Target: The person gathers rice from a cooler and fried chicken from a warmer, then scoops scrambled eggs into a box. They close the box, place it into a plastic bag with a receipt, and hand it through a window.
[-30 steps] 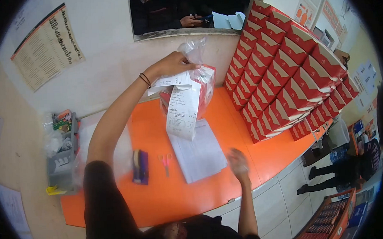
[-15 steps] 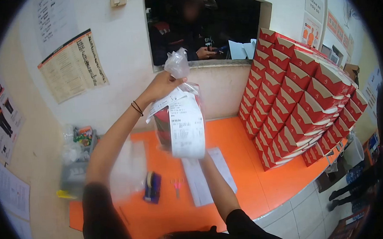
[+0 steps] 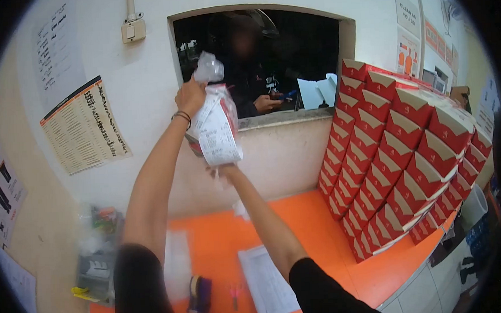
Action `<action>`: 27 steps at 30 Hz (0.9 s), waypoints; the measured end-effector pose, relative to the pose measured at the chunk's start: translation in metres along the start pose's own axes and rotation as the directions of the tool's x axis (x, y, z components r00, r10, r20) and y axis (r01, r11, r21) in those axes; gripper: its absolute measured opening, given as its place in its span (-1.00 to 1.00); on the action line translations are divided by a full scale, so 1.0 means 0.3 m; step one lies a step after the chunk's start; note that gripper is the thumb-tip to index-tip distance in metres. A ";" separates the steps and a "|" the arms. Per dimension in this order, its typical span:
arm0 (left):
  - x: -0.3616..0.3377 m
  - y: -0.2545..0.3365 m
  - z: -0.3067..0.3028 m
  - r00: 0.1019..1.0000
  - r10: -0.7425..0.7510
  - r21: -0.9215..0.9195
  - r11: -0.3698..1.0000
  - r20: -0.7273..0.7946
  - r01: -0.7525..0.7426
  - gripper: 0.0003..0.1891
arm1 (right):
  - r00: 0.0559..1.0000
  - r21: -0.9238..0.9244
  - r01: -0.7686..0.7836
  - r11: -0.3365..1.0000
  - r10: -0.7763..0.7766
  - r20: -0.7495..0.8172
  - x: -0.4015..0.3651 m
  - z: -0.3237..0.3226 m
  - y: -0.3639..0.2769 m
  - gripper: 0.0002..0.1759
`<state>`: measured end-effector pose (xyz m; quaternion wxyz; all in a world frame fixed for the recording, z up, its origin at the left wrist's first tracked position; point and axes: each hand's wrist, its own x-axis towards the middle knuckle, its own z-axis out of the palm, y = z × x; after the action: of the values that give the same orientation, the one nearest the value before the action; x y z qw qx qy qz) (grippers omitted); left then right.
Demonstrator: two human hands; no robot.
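1. A wall window [image 3: 301, 48] opened above the orange counter [image 3: 326, 220].
2. The left hand [image 3: 191, 96], grip clenched, held the bag [image 3: 227, 106] by its twisted neck there.
3. The right hand [image 3: 224, 170], open, cupped just beneath it.
4. It seemed soft, light, slippery plastic, so the neck looked the surest hold.

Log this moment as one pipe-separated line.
left hand: grips bag top | right hand: beneath bag | receipt: hangs on bag | bag: before window

Bright even light, fisheye-warped dark corners.
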<state>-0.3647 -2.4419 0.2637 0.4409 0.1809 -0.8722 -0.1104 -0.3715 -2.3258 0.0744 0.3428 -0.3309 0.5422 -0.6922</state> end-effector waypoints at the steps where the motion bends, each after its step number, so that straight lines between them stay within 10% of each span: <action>1: -0.012 -0.007 0.013 0.999 -0.034 -0.033 0.999 -0.012 0.034 -0.49 | 0.997 -0.083 0.026 0.996 -0.031 -0.067 -0.002 0.001 0.035 -0.68; 5: -0.012 -0.006 0.100 0.999 -0.042 0.025 0.999 0.024 0.041 -0.55 | 0.964 0.082 0.266 0.960 -0.266 -0.018 -0.022 -0.088 0.098 -0.57; 11: 0.049 -0.088 0.097 0.978 0.056 -0.011 0.998 0.200 -0.055 -0.64 | 0.995 0.090 -0.005 0.996 0.014 -0.096 0.003 -0.069 -0.020 -0.51; 27: -0.057 -0.121 -0.074 0.932 0.143 0.168 0.964 0.332 -0.208 -0.57 | 0.973 0.160 -0.025 0.987 0.060 -0.222 0.093 -0.001 -0.051 -0.48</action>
<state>-0.3295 -2.4685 0.2514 0.2827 0.1253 -0.9509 -0.0096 -0.3888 -2.3460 0.0916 0.3185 -0.2101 0.5286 -0.7583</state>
